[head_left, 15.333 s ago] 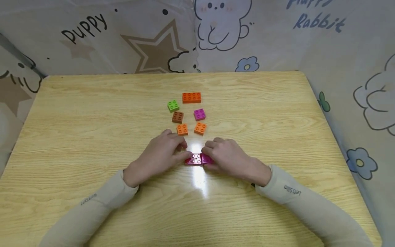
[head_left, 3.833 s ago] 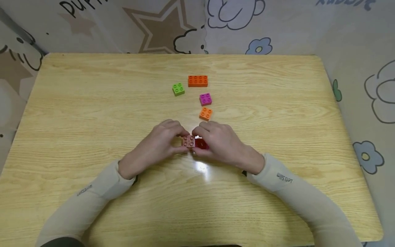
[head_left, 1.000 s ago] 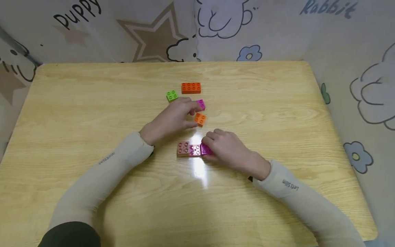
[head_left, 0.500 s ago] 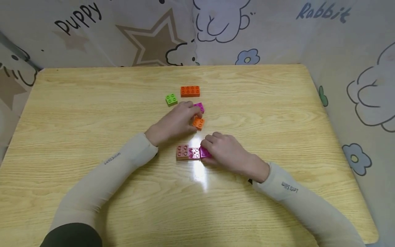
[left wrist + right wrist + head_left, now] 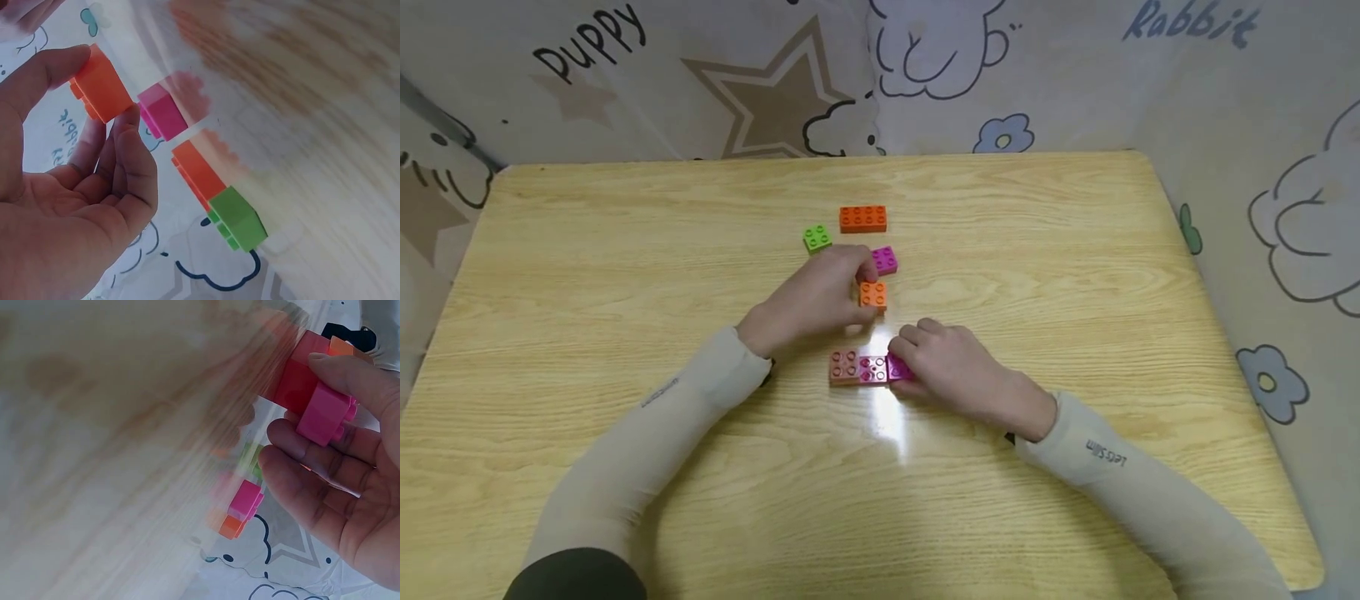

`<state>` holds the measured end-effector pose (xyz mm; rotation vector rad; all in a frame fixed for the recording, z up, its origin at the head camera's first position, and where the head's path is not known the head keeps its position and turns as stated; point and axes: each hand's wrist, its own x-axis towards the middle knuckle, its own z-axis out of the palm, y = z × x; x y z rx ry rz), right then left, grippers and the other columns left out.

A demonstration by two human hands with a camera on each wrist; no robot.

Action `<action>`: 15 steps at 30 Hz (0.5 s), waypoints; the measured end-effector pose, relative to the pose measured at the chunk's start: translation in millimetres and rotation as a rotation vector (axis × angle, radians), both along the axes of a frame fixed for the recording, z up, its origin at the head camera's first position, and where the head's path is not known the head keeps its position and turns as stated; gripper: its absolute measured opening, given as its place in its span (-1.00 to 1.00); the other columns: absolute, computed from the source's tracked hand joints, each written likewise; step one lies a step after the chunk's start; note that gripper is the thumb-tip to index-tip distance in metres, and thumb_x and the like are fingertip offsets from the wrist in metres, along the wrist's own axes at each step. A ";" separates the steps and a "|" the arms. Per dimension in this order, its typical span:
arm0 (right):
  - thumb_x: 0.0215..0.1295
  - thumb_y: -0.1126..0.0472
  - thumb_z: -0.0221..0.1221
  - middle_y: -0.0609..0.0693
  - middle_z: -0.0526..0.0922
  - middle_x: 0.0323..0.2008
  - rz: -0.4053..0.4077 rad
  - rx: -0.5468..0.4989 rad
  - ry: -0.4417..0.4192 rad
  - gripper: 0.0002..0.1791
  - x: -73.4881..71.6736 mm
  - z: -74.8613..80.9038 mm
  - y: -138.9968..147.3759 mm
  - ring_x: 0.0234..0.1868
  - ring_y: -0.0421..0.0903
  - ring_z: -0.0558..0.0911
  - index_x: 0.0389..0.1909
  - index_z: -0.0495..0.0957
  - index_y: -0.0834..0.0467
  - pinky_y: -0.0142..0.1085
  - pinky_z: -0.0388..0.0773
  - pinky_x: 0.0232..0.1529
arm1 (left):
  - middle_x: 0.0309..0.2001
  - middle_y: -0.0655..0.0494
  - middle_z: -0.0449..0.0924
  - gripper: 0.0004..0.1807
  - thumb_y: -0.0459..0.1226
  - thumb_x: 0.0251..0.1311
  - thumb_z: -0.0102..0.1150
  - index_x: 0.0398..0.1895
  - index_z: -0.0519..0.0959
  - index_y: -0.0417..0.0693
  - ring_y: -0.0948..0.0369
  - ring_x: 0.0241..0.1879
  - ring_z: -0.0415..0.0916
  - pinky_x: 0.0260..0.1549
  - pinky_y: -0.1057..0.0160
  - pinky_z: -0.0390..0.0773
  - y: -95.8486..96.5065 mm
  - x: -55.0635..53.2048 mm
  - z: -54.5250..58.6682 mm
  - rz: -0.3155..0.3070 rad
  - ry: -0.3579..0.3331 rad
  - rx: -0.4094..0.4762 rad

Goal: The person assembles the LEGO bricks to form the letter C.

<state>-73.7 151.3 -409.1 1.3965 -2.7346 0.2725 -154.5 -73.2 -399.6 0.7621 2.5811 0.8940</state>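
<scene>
My left hand pinches a small orange building brick between thumb and fingers; in the left wrist view this orange brick is held off the table. Nearer the table's front, my right hand grips the right end of a joined brick assembly. That assembly has a red brick at its base, a magenta brick on the gripped end, and a brown brick on top at the left end, over an orange one. My right fingers partly cover the magenta brick.
Behind my left hand lie a small magenta brick, a lime green brick and a longer red-orange brick. They stand on a wooden table, with a printed cloth wall along its back and right side.
My left hand has closed on the orange brick and shifted it slightly left. Earlier, the other orange and brown bricks left the table and joined the assembly. The right hand stays put.
</scene>
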 end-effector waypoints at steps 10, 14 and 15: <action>0.24 -0.02 0.59 0.03 0.71 -0.31 -0.009 0.008 -0.016 -0.59 -0.5 1.1 -0.6 -0.35 -0.03 0.62 -0.22 0.67 0.21 -0.21 0.68 -0.38 | -0.04 0.00 0.64 -0.59 -0.28 0.20 0.59 0.03 0.61 -0.18 0.03 -0.07 0.53 -0.04 0.10 0.57 -12.3 5.5 6.9 0.048 0.001 0.063; 0.25 -0.02 0.59 0.04 0.72 -0.29 -0.013 0.011 -0.034 -0.58 -0.7 1.2 -0.8 -0.34 -0.03 0.63 -0.20 0.68 0.22 -0.21 0.68 -0.36 | -0.04 -0.01 0.66 -0.59 -0.28 0.20 0.59 0.05 0.63 -0.19 0.02 -0.05 0.54 -0.01 0.08 0.57 -18.8 9.4 9.5 0.068 0.011 0.084; 0.24 -0.02 0.59 0.04 0.72 -0.28 -0.014 0.012 -0.038 -0.58 -0.8 1.3 -0.9 -0.34 -0.03 0.63 -0.19 0.68 0.22 -0.21 0.69 -0.35 | -0.03 -0.01 0.67 -0.58 -0.28 0.20 0.59 0.05 0.63 -0.20 0.02 -0.04 0.54 0.00 0.08 0.57 -20.4 10.4 10.4 0.072 0.013 0.087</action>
